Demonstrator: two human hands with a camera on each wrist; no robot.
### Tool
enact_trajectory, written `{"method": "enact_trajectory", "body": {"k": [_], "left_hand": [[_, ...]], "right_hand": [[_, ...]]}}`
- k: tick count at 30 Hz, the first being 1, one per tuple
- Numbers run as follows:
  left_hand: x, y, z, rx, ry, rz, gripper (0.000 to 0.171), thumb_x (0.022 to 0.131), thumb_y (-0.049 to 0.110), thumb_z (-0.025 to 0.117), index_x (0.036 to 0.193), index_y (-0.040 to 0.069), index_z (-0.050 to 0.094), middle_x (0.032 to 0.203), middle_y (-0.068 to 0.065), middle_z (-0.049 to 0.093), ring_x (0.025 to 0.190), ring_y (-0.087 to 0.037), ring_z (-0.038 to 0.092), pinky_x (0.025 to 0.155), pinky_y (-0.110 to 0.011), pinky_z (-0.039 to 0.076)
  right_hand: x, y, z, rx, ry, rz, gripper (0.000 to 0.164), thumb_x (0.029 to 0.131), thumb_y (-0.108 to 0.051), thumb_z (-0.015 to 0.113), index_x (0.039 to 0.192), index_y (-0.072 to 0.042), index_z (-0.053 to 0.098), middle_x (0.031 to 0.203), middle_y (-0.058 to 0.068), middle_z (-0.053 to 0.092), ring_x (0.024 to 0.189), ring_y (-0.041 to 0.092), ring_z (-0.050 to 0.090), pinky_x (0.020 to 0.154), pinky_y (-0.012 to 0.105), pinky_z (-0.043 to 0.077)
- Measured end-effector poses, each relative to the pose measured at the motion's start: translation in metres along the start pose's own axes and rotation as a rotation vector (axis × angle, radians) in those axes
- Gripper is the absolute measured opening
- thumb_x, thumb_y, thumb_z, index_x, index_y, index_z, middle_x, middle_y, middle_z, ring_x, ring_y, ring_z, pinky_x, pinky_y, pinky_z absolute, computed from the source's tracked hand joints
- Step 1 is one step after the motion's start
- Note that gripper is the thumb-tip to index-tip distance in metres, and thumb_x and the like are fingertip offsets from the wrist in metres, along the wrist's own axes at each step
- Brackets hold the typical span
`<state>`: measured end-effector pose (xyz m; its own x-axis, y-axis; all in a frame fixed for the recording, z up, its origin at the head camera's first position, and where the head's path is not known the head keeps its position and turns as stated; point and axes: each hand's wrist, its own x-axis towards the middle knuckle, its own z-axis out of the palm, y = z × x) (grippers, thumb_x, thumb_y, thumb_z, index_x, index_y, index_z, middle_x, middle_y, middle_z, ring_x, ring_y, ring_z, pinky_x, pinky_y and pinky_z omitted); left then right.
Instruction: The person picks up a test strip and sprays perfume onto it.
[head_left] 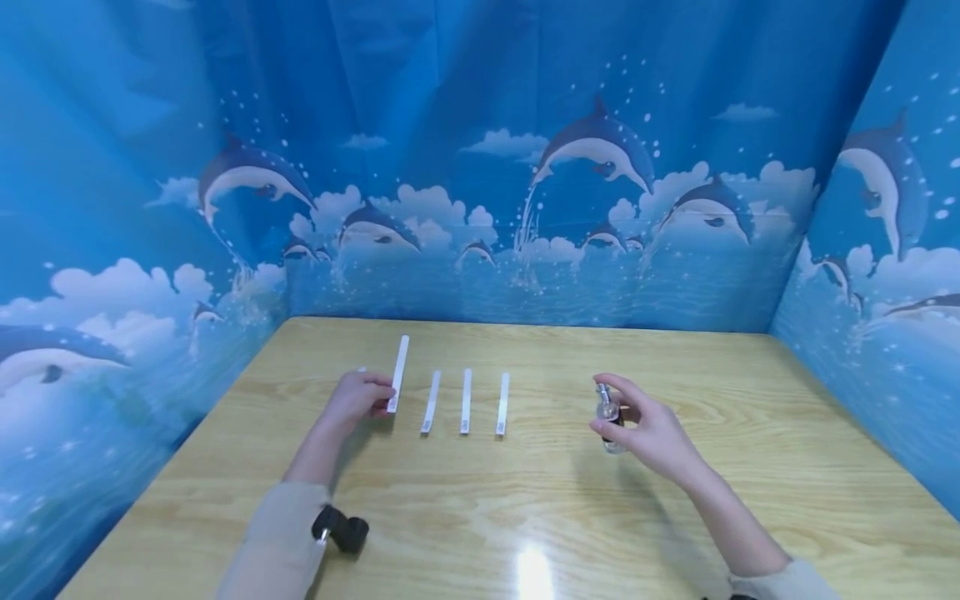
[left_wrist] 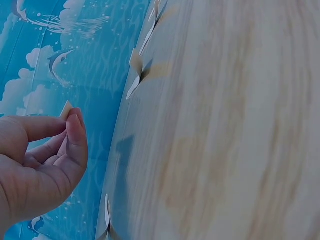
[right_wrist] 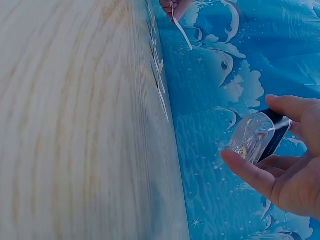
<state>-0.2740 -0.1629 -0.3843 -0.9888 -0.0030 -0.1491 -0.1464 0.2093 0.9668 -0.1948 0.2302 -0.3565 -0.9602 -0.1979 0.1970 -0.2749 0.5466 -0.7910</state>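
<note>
My left hand [head_left: 357,395] pinches a white paper test strip [head_left: 400,371] by its near, labelled end, between thumb and fingertips. The strip is raised off the table; in the left wrist view only its short folded end [left_wrist: 66,109] shows. My right hand [head_left: 654,427] holds a small clear glass perfume bottle [head_left: 606,407] with a silvery spray top and a dark label, between thumb and fingers, above the table. In the right wrist view the rounded clear base of the bottle [right_wrist: 249,136] faces the camera, tilted. The bottle stays apart from the strip.
Three more test strips lie in a row between the hands: one left [head_left: 431,403], one middle [head_left: 466,402], one right [head_left: 502,405]. Behind my left hand a white tip [head_left: 362,369] shows. A dolphin-print curtain [head_left: 450,275] borders the wooden table [head_left: 480,508].
</note>
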Motion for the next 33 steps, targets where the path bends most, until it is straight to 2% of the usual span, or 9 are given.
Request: {"method": "enact_trajectory", "body": {"k": [7, 16, 26, 33], "left_hand": [[0.0, -0.002, 0.002, 0.01, -0.003, -0.004, 0.028, 0.083, -0.01, 0.053, 0.108, -0.022, 0.05, 0.068, -0.005, 0.056, 0.057, -0.008, 0.054, 0.052, -0.02, 0.051], [0.003, -0.009, 0.001, 0.129, -0.017, -0.048, 0.023, 0.079, -0.012, 0.053, 0.1, -0.021, 0.055, 0.064, -0.005, 0.055, 0.053, -0.008, 0.053, 0.048, -0.019, 0.05], [0.003, -0.013, -0.004, 0.066, -0.033, -0.117, 0.029, 0.079, -0.015, 0.052, 0.106, -0.022, 0.051, 0.064, -0.004, 0.056, 0.05, -0.009, 0.055, 0.05, -0.02, 0.052], [0.003, -0.013, -0.006, 0.059, -0.04, -0.154, 0.03, 0.079, -0.015, 0.052, 0.108, -0.022, 0.051, 0.063, -0.004, 0.056, 0.05, -0.01, 0.055, 0.05, -0.02, 0.052]], "right_hand": [[0.0, 0.0, -0.001, -0.001, -0.002, -0.003, 0.059, 0.083, -0.018, 0.07, 0.136, -0.013, 0.043, 0.095, 0.009, 0.059, 0.092, 0.027, 0.06, 0.065, 0.026, 0.052], [0.001, 0.0, 0.0, 0.007, -0.008, 0.003, 0.06, 0.083, -0.018, 0.07, 0.137, -0.013, 0.042, 0.095, 0.009, 0.058, 0.092, 0.026, 0.06, 0.064, 0.027, 0.052], [0.002, 0.002, 0.001, -0.004, -0.003, -0.019, 0.059, 0.083, -0.018, 0.07, 0.136, -0.012, 0.044, 0.095, 0.009, 0.059, 0.092, 0.027, 0.06, 0.065, 0.027, 0.052], [0.002, 0.004, 0.0, -0.001, -0.009, -0.012, 0.06, 0.083, -0.02, 0.07, 0.137, -0.013, 0.043, 0.098, 0.01, 0.06, 0.094, 0.028, 0.06, 0.066, 0.026, 0.052]]}}
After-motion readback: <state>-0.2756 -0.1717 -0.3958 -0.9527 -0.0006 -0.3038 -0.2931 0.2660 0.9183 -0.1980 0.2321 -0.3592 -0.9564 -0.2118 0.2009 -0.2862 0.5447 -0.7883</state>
